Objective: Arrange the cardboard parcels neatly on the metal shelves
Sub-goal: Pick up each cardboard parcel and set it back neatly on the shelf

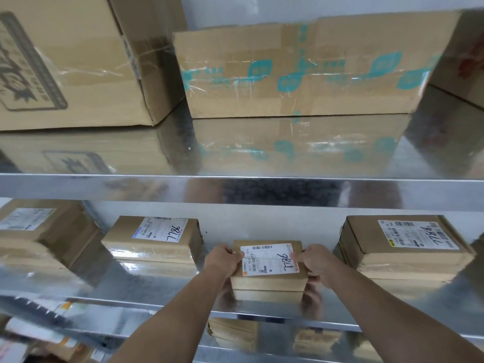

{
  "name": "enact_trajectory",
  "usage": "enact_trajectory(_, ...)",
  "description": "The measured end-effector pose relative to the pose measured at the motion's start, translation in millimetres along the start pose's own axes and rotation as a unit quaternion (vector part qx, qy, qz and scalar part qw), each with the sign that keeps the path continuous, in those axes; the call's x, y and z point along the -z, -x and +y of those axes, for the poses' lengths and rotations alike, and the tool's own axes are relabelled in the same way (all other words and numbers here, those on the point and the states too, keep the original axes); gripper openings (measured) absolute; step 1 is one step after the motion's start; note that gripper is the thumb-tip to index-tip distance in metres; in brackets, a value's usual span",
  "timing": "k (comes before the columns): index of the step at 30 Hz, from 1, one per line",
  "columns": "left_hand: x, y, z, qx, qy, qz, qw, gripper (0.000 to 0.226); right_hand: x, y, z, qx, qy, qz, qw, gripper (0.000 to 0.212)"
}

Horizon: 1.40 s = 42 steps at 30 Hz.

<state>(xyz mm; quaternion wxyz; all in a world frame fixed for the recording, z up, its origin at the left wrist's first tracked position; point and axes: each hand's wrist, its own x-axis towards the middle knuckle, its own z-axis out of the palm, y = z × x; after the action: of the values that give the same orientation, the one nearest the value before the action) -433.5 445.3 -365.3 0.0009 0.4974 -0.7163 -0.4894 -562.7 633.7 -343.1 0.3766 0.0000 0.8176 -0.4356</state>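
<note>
Cardboard parcels [154, 241]: four mid-shelf [157, 292], three above; two grips [222, 260] [318, 262] hold centre parcel [269, 281].

Upper shelf [262, 155]: tall carton [65, 61] at left; wide carton [301, 74] just beside it at centre, set slightly further back; edge carton [468, 61] at far right, cut off by the frame.

Middle shelf [157, 289], left to right: corner parcel [39, 231]; second parcel [154, 239] near it; small parcel [269, 260] at centre, nearer the front edge; right parcel [403, 244], apart from it. Left hand [222, 260] on the small parcel's left side, right hand [317, 260] on its right side, thumbs on top.

Beneath middle shelf: lower left parcel [233, 334] and lower right parcel [317, 339], side by side, partly hidden.
</note>
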Motion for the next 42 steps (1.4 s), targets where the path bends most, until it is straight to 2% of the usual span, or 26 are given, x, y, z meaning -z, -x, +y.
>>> enact_trajectory(3, -1, 3, -5, -0.013, 0.012, 0.006, 1.0, 0.022, 1, 5, 5, 0.01, -0.054, -0.007, 0.998, 0.021)
enact_trajectory(6, 3, 8, -9, -0.011, 0.082, 0.001, 0.997, 0.02, 3, 6, 7, 0.016, -0.098, -0.009, 0.995, 0.033)
enact_trajectory(8, 8, 11, -7, -0.018, 0.138, 0.005, 0.99, 0.026, 3, 6, 6, 0.025, -0.129, -0.012, 0.991, 0.038)
enact_trajectory(11, 13, 16, -1, -0.026, 0.219, -0.017, 0.975, 0.029, 5, 9, 2, 0.037, -0.173, -0.011, 0.984, 0.04)
enact_trajectory(13, 16, 18, 3, -0.026, 0.232, -0.028, 0.972, 0.029, 6, 12, -1, 0.046, -0.19, -0.014, 0.981, 0.04)
enact_trajectory(17, 17, 20, 5, -0.013, 0.224, -0.027, 0.974, 0.045, 8, 15, -4, 0.066, -0.177, -0.006, 0.982, 0.041)
enact_trajectory(20, 14, 22, 4, 0.001, 0.246, -0.041, 0.969, 0.04, 7, 18, -4, 0.083, -0.141, 0.004, 0.986, 0.035)
enact_trajectory(23, 11, 27, 7, -0.001, 0.253, -0.048, 0.966, 0.028, 8, 3, 7, 0.101, -0.078, 0.015, 0.992, 0.062)
enact_trajectory(25, 9, 25, 7, -0.009, 0.247, -0.037, 0.968, 0.029, 7, -11, 17, 0.1, -0.059, 0.014, 0.993, 0.069)
enact_trajectory(30, 4, 23, 7, -0.022, 0.227, -0.024, 0.973, 0.018, 5, 0, 12, 0.086, -0.054, 0.017, 0.995, 0.048)
enact_trajectory(35, 2, 17, 6, -0.031, 0.174, -0.003, 0.984, 0.018, 7, -30, 21, 0.091, -0.019, 0.001, 0.996, 0.074)
enact_trajectory(39, 2, 16, 9, -0.033, 0.146, 0.004, 0.989, 0.018, 4, -13, 5, 0.086, 0.007, 0.015, 0.996, 0.048)
enact_trajectory(42, 3, 12, 11, -0.032, 0.126, 0.001, 0.991, 0.019, 1, -9, -2, 0.084, 0.031, 0.033, 0.995, 0.039)
